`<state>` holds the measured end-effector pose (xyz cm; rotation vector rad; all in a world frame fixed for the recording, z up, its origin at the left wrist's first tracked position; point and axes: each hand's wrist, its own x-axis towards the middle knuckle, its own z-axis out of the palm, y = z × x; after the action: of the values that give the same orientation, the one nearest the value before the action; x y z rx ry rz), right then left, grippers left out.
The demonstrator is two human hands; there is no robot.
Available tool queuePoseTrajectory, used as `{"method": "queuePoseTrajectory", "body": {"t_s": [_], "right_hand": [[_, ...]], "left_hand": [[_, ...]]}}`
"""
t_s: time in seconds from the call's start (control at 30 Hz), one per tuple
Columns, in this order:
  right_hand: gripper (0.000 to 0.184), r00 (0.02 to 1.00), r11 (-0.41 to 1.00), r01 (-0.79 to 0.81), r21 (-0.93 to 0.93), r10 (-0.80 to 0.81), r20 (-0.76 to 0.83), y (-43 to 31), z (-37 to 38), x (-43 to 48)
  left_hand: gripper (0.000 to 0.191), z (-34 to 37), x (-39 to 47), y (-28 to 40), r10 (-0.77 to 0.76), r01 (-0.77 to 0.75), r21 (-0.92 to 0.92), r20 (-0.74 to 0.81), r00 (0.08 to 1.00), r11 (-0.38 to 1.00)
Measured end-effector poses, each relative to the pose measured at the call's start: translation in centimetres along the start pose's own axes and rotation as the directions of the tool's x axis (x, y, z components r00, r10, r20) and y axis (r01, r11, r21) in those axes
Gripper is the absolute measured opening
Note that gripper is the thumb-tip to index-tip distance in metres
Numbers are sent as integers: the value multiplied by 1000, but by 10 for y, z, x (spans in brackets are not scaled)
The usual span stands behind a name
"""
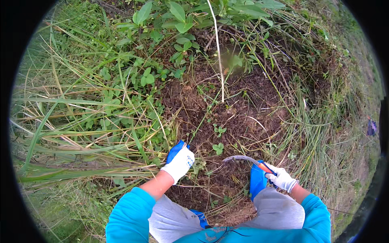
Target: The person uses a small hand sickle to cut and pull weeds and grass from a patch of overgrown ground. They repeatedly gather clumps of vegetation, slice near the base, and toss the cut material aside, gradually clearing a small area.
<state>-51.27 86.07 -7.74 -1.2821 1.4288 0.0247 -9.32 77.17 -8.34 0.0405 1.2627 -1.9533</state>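
My left hand (180,162), in a white and blue work glove, is at the edge of the long grass (91,148) with its fingers curled down; whether stems are in its grasp is hidden. My right hand (281,177), gloved alike, is closed on the orange handle of a sickle (241,157). The curved blade points left, low over dark soil (218,170), in front of my right blue boot (257,180). Small green seedlings (218,148) stand in the soil between the hands.
Leafy green plants (179,18) grow at the top, where a pale dry stalk (219,54) slants down over the soil. Grass stems lie heaped (316,130) on the right. My left blue boot (199,217) shows beside my knee. A small purple-blue thing (371,127) is at the far right.
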Motion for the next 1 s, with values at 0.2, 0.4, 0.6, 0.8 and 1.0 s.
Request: {"method": "queuePoseTrajectory", "body": {"t_s": [0.2,0.4,0.6,0.8,1.0], "right_hand": [[62,997,902,57,428,-70,15,-109,8,53],[62,934,920,349,-180,-325,147,-66,41,39],[58,998,978,50,204,-59,39,-49,-6,1],[60,968,860,244,449,-241,-65,-188,-17,107],[61,902,903,430,-2,-430,-44,-240,30,159]], "left_hand": [[46,-1,-6,13,51,-72,-265,-85,995,962],[41,10,-67,21,312,-30,875,-140,940,483],[31,59,-109,-13,277,-33,-919,-152,949,-393],[102,81,-35,-75,64,354,-645,428,902,-677],[78,119,17,-15,167,649,-761,640,750,7]]}}
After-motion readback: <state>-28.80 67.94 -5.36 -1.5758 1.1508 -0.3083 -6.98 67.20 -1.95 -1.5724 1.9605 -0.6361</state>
